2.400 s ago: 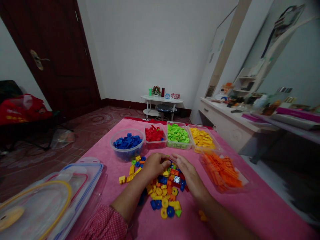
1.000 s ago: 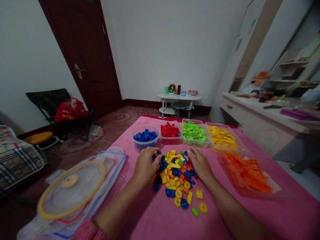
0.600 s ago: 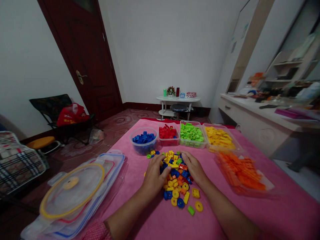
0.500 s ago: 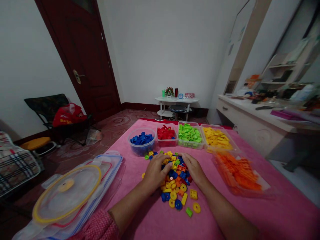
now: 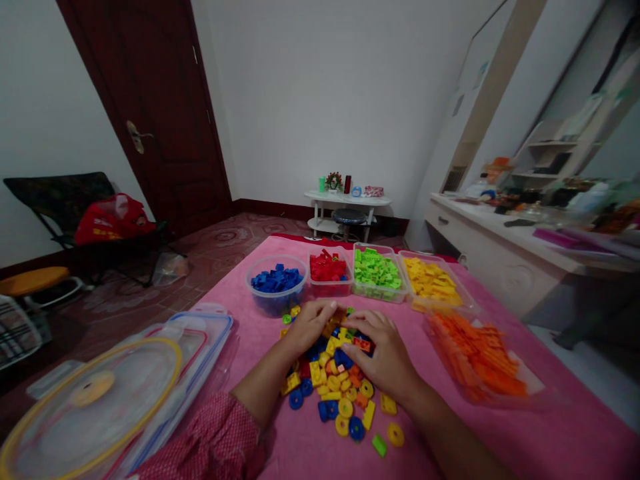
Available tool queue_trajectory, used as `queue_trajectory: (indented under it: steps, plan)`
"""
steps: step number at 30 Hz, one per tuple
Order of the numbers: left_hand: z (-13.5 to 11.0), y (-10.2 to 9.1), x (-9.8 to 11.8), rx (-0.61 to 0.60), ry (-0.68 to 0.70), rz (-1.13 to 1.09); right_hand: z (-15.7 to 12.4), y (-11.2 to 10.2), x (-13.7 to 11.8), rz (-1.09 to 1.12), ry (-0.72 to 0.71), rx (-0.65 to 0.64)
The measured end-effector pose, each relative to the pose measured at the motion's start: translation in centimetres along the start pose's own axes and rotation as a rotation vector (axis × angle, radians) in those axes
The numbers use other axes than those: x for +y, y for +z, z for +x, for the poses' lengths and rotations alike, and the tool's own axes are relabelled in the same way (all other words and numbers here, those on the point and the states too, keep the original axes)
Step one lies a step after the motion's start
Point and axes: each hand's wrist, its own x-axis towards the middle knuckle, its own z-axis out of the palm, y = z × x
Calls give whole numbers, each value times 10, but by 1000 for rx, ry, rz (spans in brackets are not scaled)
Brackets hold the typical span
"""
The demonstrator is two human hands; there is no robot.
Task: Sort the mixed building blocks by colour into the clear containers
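A mixed pile of toy building blocks (image 5: 330, 380), in yellow, blue, orange, red and green, lies on the pink cloth in front of me. My left hand (image 5: 309, 327) reaches over the far left side of the pile, fingers stretched and pointing right. Across from it, my right hand (image 5: 383, 343) curves around the right side with thumb and fingers apart. An orange block (image 5: 361, 344) shows in the gap by the right thumb and seems to rest on the pile. Both palms face the blocks; some fingertips are hidden among them.
Beyond the pile stand a round tub of blue blocks (image 5: 277, 313) and boxes of red (image 5: 330, 289), green (image 5: 377, 293) and yellow blocks (image 5: 433, 280). A box of orange blocks (image 5: 475, 393) is at right. Stacked clear lids (image 5: 125, 393) lie at left.
My left hand has shifted to the far side of the pile, uncovering blocks at its left. The right hand has moved inward over the blocks, its thumb now apart. The view has shifted slightly.
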Motion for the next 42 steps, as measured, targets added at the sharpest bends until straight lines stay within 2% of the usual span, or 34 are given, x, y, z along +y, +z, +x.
queue_trajectory:
  steps: [4,8,11,16,18,22,25,27,30,37,42]
  plan:
    - [1,0,-5,117,-25,39,1,0,-10,-102,-16,-75]
    - [1,1,-6,241,-5,209,12,-5,-5,-66,95,-7]
    - [0,1,-4,248,10,249,31,-10,1,-15,181,-6]
    - [-1,1,-5,206,-1,246,56,-8,5,-176,233,-215]
    - [-1,1,-6,205,-1,227,57,-2,7,-209,269,-245]
    - [0,0,-6,229,-6,219,51,9,15,-30,328,-195]
    - [0,0,-5,235,-6,220,49,13,22,189,308,-111]
    - [1,1,-5,234,-9,224,48,14,26,241,271,-61]
    - [1,1,-8,242,-24,218,47,15,29,156,222,-69]
    - [0,0,-9,241,-29,193,46,18,17,-207,241,-221]
    - [1,1,-9,253,-36,150,48,14,8,-285,266,-180]
